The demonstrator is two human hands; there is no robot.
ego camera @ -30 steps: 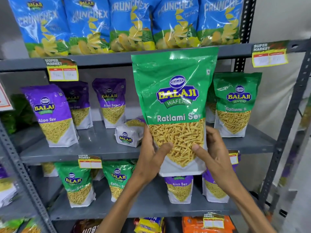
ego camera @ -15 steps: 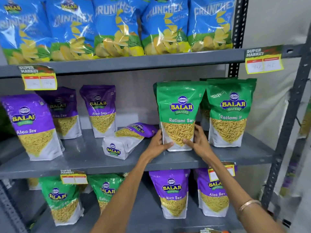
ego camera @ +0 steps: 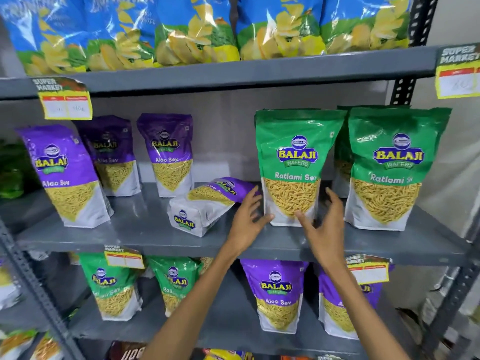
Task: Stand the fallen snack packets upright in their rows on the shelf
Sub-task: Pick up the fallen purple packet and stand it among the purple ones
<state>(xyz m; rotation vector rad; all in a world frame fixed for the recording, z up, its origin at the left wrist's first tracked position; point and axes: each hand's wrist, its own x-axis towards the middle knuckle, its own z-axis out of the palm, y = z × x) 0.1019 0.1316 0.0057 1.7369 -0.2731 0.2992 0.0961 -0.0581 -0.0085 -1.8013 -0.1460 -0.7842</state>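
On the middle shelf (ego camera: 145, 229), three purple Aloo Sev packets stand upright at the left: one in front (ego camera: 65, 175) and two behind it (ego camera: 111, 157) (ego camera: 168, 154). Just right of them lies the fallen purple packet (ego camera: 210, 203), flat on its back. Its white base points toward 7 o'clock and the viewer, and its purple top toward 2 o'clock, so its long axis runs from front-left to back-right.

The left hand (ego camera: 246, 216) is the nearer one. The packet's top lies at about 10 o'clock from that palm, and the raised fingers (ego camera: 253, 196) sit just beside its purple end, seemingly brushing it; blur makes real contact hard to judge. These fingers are spread apart and hold nothing.

The upright green Ratlami Sev packet (ego camera: 296, 167) stands between the two hands. The right hand (ego camera: 324, 224) hovers at its lower right corner, fingers apart and empty, thumb near the pouch's base. Another green packet (ego camera: 389, 167) stands further right, with one more mostly hidden behind it.

My guess is the left hand goes for the fallen packet's top and tips it up onto its base. The blue chip bags (ego camera: 197, 29) above are cut off at the frame's top.
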